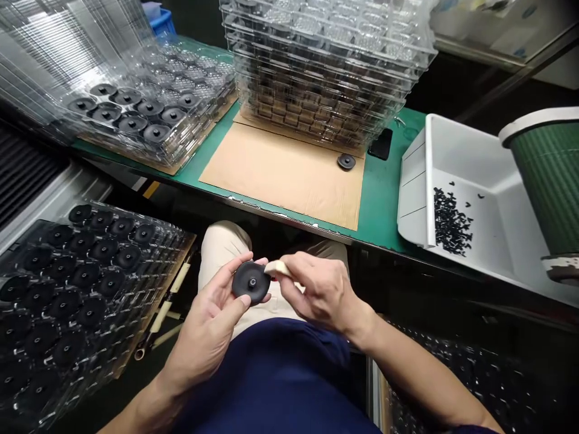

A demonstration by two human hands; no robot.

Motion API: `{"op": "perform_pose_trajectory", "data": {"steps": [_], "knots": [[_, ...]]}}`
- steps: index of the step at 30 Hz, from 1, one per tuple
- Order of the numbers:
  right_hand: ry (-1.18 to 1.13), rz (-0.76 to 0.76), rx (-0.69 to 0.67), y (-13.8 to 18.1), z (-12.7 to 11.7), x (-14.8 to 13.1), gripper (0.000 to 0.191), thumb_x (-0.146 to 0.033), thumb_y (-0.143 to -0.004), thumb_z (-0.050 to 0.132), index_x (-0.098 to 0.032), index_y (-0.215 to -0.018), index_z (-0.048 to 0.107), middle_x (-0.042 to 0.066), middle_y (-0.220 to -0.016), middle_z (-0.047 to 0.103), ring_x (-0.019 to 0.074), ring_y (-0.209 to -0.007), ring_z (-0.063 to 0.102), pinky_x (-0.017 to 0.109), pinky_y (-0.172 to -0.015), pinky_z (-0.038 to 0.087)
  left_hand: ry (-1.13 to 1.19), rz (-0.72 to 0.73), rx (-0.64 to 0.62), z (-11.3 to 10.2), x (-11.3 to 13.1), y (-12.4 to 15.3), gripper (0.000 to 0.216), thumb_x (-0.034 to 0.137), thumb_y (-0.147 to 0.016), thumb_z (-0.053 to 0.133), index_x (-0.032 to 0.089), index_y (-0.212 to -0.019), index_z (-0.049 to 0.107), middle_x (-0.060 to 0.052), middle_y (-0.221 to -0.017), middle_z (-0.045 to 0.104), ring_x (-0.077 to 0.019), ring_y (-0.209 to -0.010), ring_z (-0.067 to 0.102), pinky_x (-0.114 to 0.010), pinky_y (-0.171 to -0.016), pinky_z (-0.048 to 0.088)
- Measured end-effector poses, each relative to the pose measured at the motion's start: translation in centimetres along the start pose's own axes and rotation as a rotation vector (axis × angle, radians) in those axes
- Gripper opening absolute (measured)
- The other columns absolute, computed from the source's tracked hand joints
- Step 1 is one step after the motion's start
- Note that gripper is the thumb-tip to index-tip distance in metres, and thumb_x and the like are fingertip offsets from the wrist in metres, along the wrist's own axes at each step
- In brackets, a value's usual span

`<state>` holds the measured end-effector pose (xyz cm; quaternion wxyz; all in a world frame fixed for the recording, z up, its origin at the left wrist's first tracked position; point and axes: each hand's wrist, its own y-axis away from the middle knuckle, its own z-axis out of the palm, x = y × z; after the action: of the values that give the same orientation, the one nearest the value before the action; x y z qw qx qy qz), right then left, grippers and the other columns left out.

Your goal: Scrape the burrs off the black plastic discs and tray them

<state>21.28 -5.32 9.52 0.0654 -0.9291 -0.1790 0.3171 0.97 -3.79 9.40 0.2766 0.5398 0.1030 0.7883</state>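
My left hand (205, 325) holds a round black rubber disc (251, 282) with a central hub, its fingers curled under the rim and thumb on the face. My right hand (316, 289) pinches a small pale cream tool (278, 269), whose tip touches the disc's upper edge. The tool's tip is partly hidden by my left fingers. A matching black disc (346, 161) lies on a brown cardboard sheet (280, 175) on the green-topped bench (389, 205), beyond my hands.
A clear tray of black discs (176, 238) sits at my left, with another (199, 144) on the bench. Tall stacked clear trays (325, 66) stand behind the cardboard near a black phone (380, 143). A white bin (414, 193) holds black scraps beside a green drum (549, 175).
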Motion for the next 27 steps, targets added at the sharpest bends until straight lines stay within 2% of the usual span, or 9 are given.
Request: {"op": "perform_pose_trajectory", "data": {"steps": [4,8,11,14,16,19,21,23,27], "knots": [[-0.042,-0.081,-0.082,0.0,-0.2,-0.2,0.018,-0.027,-0.101,0.049,-0.021,-0.086,0.056,0.000,-0.074,0.060,0.0108,-0.061,0.049,0.026,-0.059,0.030,0.057,-0.060,0.020,-0.1,-0.1,0.4,0.059,0.020,-0.088,0.076,0.022,-0.144,0.059,-0.012,-0.144,0.065,-0.0286,-0.136,0.059,-0.037,-0.111,0.053],[-0.018,-0.054,-0.078,0.1,0.0,-0.1,0.017,-0.025,-0.102,0.048,-0.020,-0.088,0.058,0.000,-0.076,0.062,0.0114,-0.064,0.052,0.026,-0.060,0.031,0.066,-0.112,0.054,-0.3,-0.4,0.6,0.060,0.021,-0.086,0.078,0.021,-0.143,0.060,-0.012,-0.141,0.067,-0.0297,-0.127,0.065,-0.038,-0.101,0.059],[-0.062,-0.106,-0.108,-0.1,0.4,0.6,0.016,-0.025,-0.100,0.050,-0.020,-0.087,0.058,-0.001,-0.074,0.061,0.0110,-0.062,0.052,0.027,-0.060,0.031,0.079,-0.110,0.046,-0.4,-0.4,0.5,0.060,0.019,-0.085,0.078,0.020,-0.142,0.061,-0.013,-0.142,0.067,-0.0303,-0.130,0.063,-0.038,-0.103,0.058],[-0.047,0.064,0.004,-0.5,1.0,2.1,0.020,-0.029,-0.101,0.053,-0.019,-0.086,0.061,0.000,-0.075,0.064,0.0110,-0.064,0.055,0.026,-0.061,0.034,0.082,-0.129,0.041,-0.5,-0.3,0.2,0.057,0.021,-0.086,0.077,0.019,-0.141,0.062,-0.016,-0.145,0.064,-0.0345,-0.133,0.061,-0.043,-0.101,0.059],[-0.229,0.276,0.044,-0.5,1.5,2.8,0.025,-0.035,-0.103,0.053,-0.019,-0.086,0.062,0.000,-0.072,0.063,0.0108,-0.060,0.057,0.024,-0.059,0.038,0.086,-0.115,0.057,-0.5,-0.5,-0.1,0.056,0.023,-0.088,0.076,0.019,-0.142,0.061,-0.016,-0.148,0.062,-0.0358,-0.136,0.058,-0.047,-0.105,0.057],[-0.737,0.472,-0.027,0.3,2.6,2.5,0.030,-0.045,-0.105,0.052,-0.019,-0.096,0.063,0.001,-0.075,0.067,0.0128,-0.060,0.064,0.022,-0.053,0.045,0.083,-0.013,0.090,-0.6,-0.9,-0.5,0.057,0.022,-0.090,0.074,0.022,-0.145,0.059,-0.013,-0.152,0.059,-0.0313,-0.144,0.052,-0.046,-0.120,0.043],[-0.919,0.489,-0.030,1.1,3.6,1.8,0.030,-0.047,-0.104,0.054,-0.019,-0.104,0.064,0.005,-0.085,0.072,0.0161,-0.071,0.069,0.023,-0.056,0.051,0.057,0.035,0.085,-0.7,-1.4,-0.7,0.057,0.022,-0.093,0.070,0.025,-0.148,0.057,-0.010,-0.156,0.056,-0.0282,-0.146,0.049,-0.043,-0.125,0.036],[-0.985,0.500,0.032,1.8,4.7,1.1,0.029,-0.046,-0.103,0.057,-0.018,-0.107,0.065,0.007,-0.090,0.073,0.0184,-0.079,0.071,0.025,-0.059,0.054,0.014,0.057,0.063,-0.8,-1.8,-0.9,0.057,0.023,-0.097,0.066,0.029,-0.152,0.053,-0.008,-0.159,0.053,-0.0270,-0.148,0.047,-0.043,-0.127,0.033],[-1.075,0.537,0.173,2.0,5.6,0.8,0.027,-0.044,-0.101,0.058,-0.018,-0.107,0.066,0.007,-0.090,0.073,0.0188,-0.078,0.071,0.026,-0.059,0.054,-0.040,0.006,0.059,-0.7,-2.3,-1.2,0.061,0.032,-0.097,0.067,0.033,-0.155,0.049,-0.006,-0.159,0.053,-0.0288,-0.148,0.046,-0.044,-0.126,0.033]]}}
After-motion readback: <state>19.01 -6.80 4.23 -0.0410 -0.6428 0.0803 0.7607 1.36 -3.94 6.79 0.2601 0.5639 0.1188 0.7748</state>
